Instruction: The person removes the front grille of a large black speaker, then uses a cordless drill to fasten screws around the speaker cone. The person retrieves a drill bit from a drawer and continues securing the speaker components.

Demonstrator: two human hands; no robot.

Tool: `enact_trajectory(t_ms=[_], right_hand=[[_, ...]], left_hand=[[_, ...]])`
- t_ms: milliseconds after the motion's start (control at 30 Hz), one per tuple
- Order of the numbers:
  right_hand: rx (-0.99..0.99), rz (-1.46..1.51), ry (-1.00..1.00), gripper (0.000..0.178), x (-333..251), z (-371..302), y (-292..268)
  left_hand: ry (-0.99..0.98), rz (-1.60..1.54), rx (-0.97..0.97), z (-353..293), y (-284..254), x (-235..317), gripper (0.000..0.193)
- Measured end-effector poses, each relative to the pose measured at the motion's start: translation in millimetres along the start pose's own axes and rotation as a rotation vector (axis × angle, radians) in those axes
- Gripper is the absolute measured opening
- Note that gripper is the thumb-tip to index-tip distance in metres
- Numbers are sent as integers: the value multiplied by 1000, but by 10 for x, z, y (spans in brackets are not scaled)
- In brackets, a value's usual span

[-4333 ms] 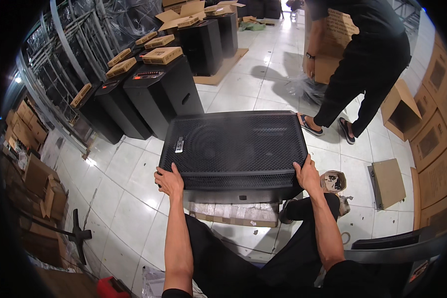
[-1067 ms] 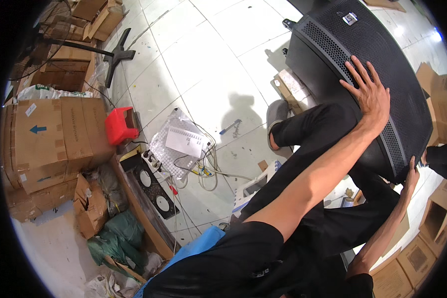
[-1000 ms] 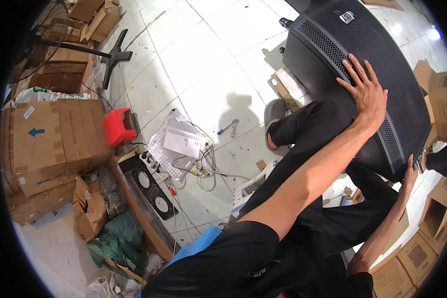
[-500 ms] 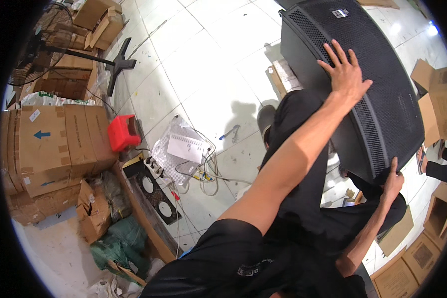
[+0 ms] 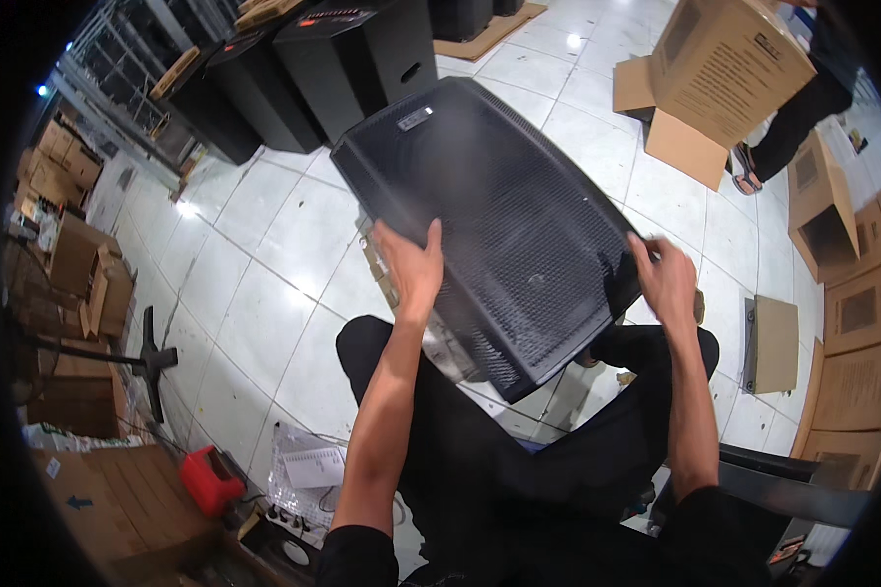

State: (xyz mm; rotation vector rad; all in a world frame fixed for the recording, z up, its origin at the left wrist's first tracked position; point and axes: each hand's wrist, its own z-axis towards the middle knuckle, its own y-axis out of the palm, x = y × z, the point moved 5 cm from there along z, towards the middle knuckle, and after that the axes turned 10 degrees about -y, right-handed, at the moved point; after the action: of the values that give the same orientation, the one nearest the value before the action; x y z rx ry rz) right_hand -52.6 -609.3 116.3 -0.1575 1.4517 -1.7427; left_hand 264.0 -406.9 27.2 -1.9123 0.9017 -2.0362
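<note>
A large black loudspeaker (image 5: 519, 220) with a mesh grille lies tilted in front of my knees, its face toward me. My left hand (image 5: 413, 272) rests against its left edge, fingers stretched and the thumb standing apart over the grille. At the right edge, near the corner, my right hand (image 5: 668, 279) has its fingers curled onto the rim; the fingertips are partly hidden. Under the left side shows a bit of cardboard (image 5: 380, 266). The speaker's back and underside are out of sight.
Several black speaker cabinets (image 5: 352, 64) stand beyond on the tiled floor. Another person handles an open carton (image 5: 724, 73) at far right. Cartons (image 5: 857, 386) line the right side. A red plastic container (image 5: 210, 479), a fan base (image 5: 154, 362) and a notepad (image 5: 313, 468) lie at left.
My view has swung to the right, bringing the speaker to the middle. My left hand has moved from the grille's top to the left edge; my right hand stays at the right edge.
</note>
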Motion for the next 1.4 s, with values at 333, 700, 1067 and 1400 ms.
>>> enact_trajectory(t_ms=[333,700,1067,1400], right_hand=[[-387,346,190,79,504,206,1038],[-579,362,197,73,224,20,892],[-284,466,366,77,346,124,1107],[-222,675,508,63,528,37,1023]], left_hand=[[-96,113,-64,268,-34,-182,97],[0,144,-234,806,1,-102,93],[-233,97,-197,561,-92,-71,78],[-243,73,-214,367,-46,100,69]])
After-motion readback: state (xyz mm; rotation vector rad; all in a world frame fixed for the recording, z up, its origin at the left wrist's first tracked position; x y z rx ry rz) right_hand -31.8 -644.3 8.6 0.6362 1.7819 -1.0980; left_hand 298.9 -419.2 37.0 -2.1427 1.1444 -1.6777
